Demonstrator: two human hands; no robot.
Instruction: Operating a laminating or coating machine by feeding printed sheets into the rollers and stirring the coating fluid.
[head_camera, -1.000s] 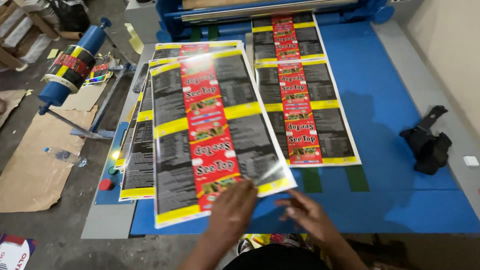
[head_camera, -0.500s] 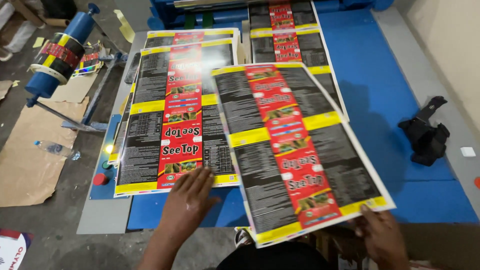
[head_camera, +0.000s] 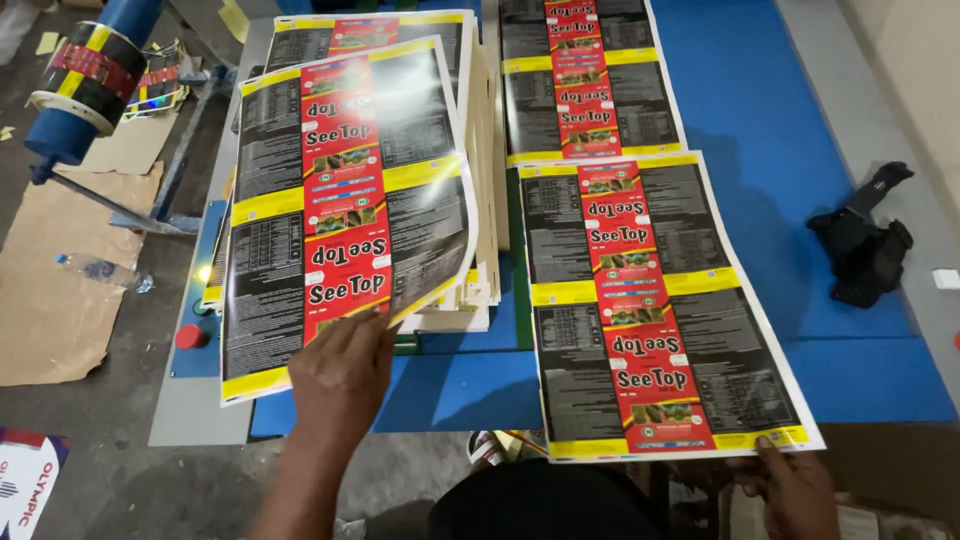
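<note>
left hand (head_camera: 345, 365) at 7 o'clock, grip pinching top printed sheet (head_camera: 345, 210), lifted and curled | right hand (head_camera: 795, 485) at 5, grip clamped on other sheet's (head_camera: 640, 300) edge, flat on blue counter (head_camera: 860, 375)

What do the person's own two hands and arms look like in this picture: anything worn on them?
Both are bare. The left hand has no glove, ring or watch, and its forearm shows no sleeve. The right hand is also ungloved; only its fingers and part of the back show at the frame's lower edge.
</note>
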